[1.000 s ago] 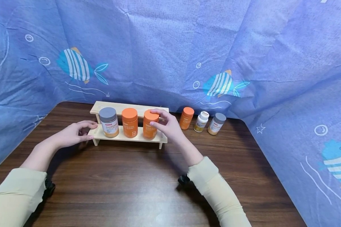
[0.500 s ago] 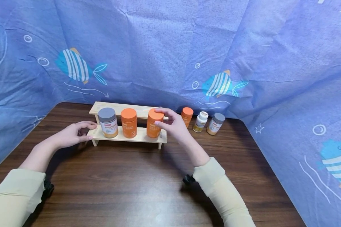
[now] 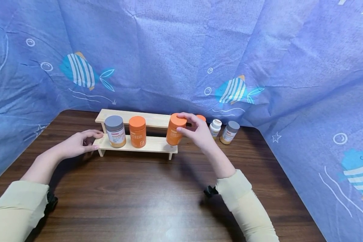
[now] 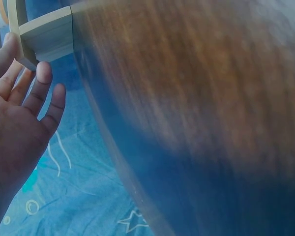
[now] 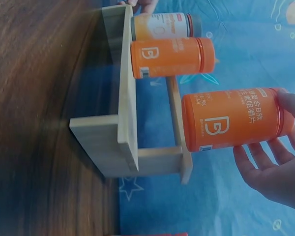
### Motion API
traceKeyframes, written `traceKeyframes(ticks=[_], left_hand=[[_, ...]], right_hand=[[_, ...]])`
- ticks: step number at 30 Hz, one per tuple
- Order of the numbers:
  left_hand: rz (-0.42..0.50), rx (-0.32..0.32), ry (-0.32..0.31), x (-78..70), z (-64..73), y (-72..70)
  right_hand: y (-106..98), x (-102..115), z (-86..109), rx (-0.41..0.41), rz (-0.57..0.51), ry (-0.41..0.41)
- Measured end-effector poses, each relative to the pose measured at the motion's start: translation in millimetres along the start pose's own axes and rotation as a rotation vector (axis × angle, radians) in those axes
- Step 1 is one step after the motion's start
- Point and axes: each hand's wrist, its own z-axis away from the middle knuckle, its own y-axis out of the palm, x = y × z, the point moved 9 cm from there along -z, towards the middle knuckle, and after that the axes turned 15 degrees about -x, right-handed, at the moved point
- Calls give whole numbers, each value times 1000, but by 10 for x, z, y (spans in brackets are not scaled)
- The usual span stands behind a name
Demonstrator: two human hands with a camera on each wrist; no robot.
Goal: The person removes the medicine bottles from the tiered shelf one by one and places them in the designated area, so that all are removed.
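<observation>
My right hand [image 3: 199, 132] grips an orange supplement bottle [image 3: 174, 131] round its lid and upper side. In the right wrist view the held orange bottle [image 5: 231, 120] is apart from the lower shelf, off its right end. At the left end of the two-step wooden rack [image 3: 155, 144], my left hand [image 3: 78, 144] pinches the lower shelf. The left wrist view shows the thumb above the shelf board [image 4: 46, 37] and fingertips at its underside. A grey-lidded bottle [image 3: 116, 136] and a second orange bottle [image 3: 137, 136] stand upright on the lower shelf.
Right of the rack, on the brown wooden table [image 3: 124, 188], stand a white-capped bottle [image 3: 215, 127], a smaller grey-lidded bottle [image 3: 230, 132] and an orange bottle [image 3: 201, 117] mostly hidden by my right hand. A blue fish-print cloth [image 3: 175, 60] hangs behind.
My right hand has lifted the orange bottle off the lower shelf and moved it right, now slightly tilted. The left hand has stayed at the rack's left end.
</observation>
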Motion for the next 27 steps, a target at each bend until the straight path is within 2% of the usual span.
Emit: traceKeyframes(ticks=[16, 27], left_hand=[[-14, 14, -27, 35, -6, 13], [-12, 23, -36, 46, -1, 19]], right_hand=[[-371, -164, 48, -41, -12, 74], [-574, -380, 56, -87, 9, 53]])
